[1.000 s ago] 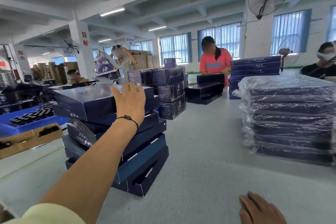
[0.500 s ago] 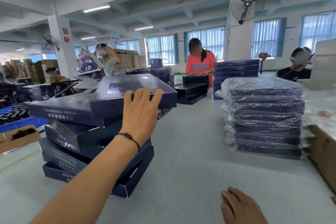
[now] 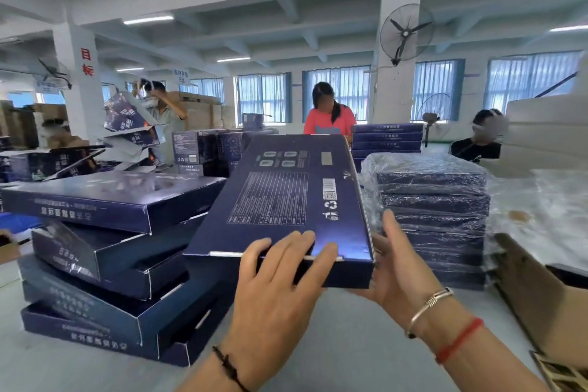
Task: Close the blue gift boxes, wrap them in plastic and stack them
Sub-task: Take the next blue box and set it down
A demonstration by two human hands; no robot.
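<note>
While both hands hold it above the grey table (image 3: 334,344), the flat blue gift box (image 3: 286,200) tilts with its glossy printed underside facing up, showing a barcode and a fine-lined chart. The left hand (image 3: 276,289) curls its fingers over the near edge, and the right hand (image 3: 397,267) grips the near right corner, thumb against the side wall. To the left sits an untidy pile of open boxes (image 3: 105,251), rectangular cardboard with loose flaps. To the right rises a neat wrapped stack (image 3: 436,216) under crinkled clear plastic, beside a brown cardboard carton (image 3: 534,289).
</note>
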